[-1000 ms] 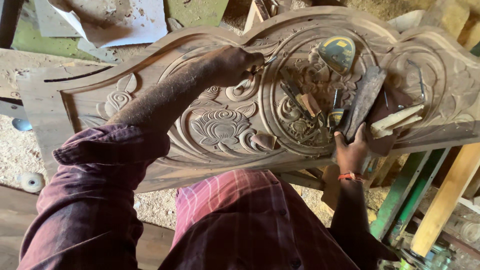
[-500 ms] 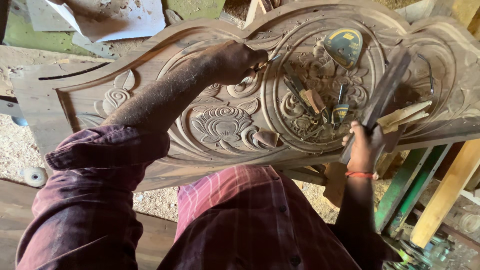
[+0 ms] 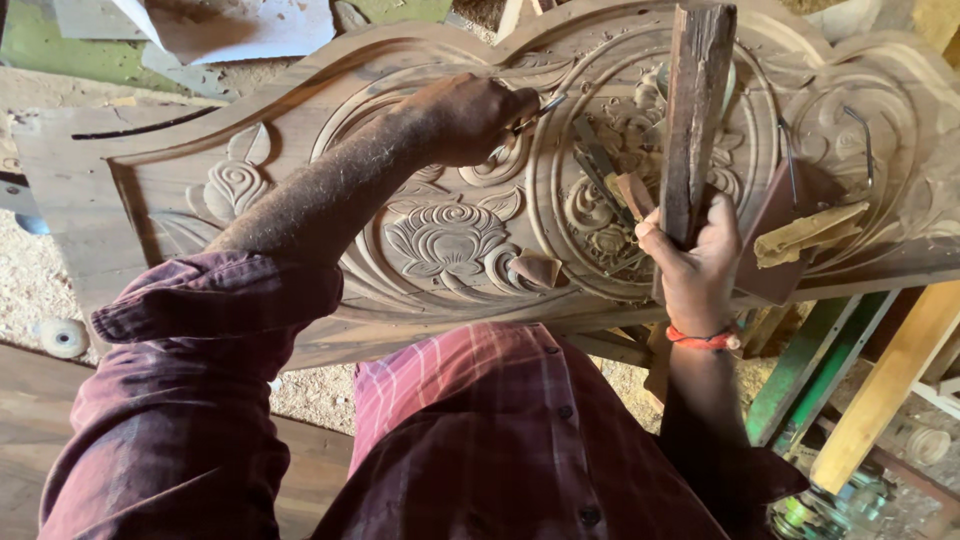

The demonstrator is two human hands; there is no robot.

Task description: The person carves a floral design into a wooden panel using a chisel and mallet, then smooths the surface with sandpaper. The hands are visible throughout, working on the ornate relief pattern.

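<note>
The left hand (image 3: 470, 118) is closed tight around a thin metal chisel (image 3: 535, 113), whose tip rests on the curved moulding of the carved wooden panel (image 3: 450, 240), just left of the big round medallion and far of the lotus relief (image 3: 445, 240). The right hand (image 3: 695, 270) grips a long, dark wooden mallet stick (image 3: 695, 110) by its near end, raised upright over the right half of the medallion. The risk here, as I judge it, lies in the blow: the stick is held high and well right of the chisel's head, so a swing that lands off-centre could glance onto the knuckles of the left hand or drive the edge sideways and tear the raised scroll beside it. Too heavy a hit might split the thin petal edges along the grain. Several loose tools (image 3: 600, 160) lie inside the medallion, and folded sandpaper (image 3: 805, 235) with a dark block (image 3: 775, 240) rests on the panel to the right; vibration could walk these off the near edge, or the stick could catch them on the way down. The chisel's cutting edge is hidden by the fist and shadow, so its exact angle is probably steep but cannot be confirmed. Wood shavings (image 3: 40, 270) cover the floor at left.
</note>
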